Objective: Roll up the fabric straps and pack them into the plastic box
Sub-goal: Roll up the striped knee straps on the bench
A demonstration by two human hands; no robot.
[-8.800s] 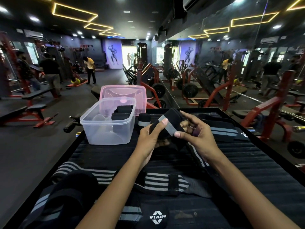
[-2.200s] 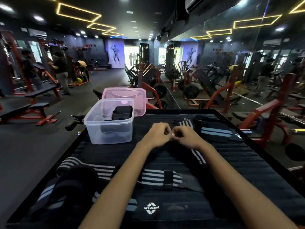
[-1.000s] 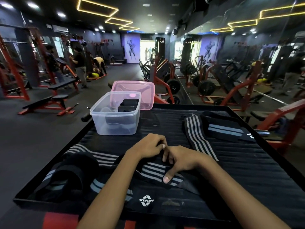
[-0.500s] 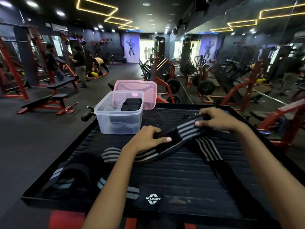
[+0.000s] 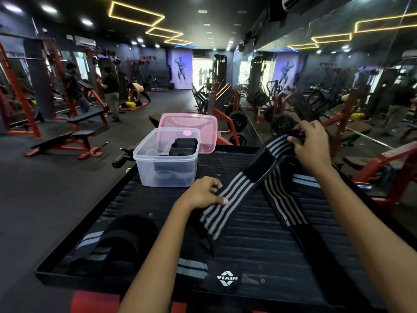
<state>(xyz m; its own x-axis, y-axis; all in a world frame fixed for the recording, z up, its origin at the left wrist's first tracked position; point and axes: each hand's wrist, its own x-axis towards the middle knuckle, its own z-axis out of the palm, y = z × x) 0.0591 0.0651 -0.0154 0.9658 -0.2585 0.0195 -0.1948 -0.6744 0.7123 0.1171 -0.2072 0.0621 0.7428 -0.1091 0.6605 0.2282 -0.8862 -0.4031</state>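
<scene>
Striped strap now lifted off table, stretched out: right hand grip pinches top end, left hand grip holds lower part. Rolling next.

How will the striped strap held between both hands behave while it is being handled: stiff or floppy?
Probably floppy: the striped strap sags between the left hand and right hand, and its free end drapes on the black tray. It looks light, lifted by a fingertip pinch. The woven surface seems unlikely to slip.

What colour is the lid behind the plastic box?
Pink and see-through; the lid shows best in the head view.
</scene>
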